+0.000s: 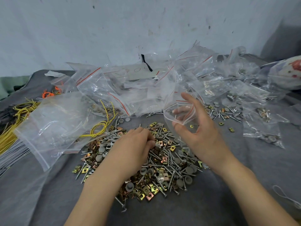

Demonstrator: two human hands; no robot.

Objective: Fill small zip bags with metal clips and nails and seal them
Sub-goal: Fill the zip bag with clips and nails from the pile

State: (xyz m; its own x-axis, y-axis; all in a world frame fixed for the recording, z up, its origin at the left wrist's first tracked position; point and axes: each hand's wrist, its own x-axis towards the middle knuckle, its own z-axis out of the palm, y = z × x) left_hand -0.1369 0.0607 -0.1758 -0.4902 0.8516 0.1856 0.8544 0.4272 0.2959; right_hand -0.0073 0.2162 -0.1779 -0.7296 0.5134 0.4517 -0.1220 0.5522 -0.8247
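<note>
A heap of brass-coloured metal clips, nails and grey caps (164, 165) lies on the grey cloth in front of me. My left hand (135, 147) rests on the heap with its fingers curled down into the pieces; what they pinch is hidden. My right hand (200, 131) holds a small clear zip bag (179, 115) with a red strip above the heap's right side. Its fingers sit inside the mouth and keep it open. One small clip shows inside the bag.
A pile of clear zip bags (146, 84) fills the back of the table. Filled bags (262, 126) lie at the right. A large clear bag (57, 126) and yellow wires (101, 126) lie at the left. A wall (114, 30) stands close behind.
</note>
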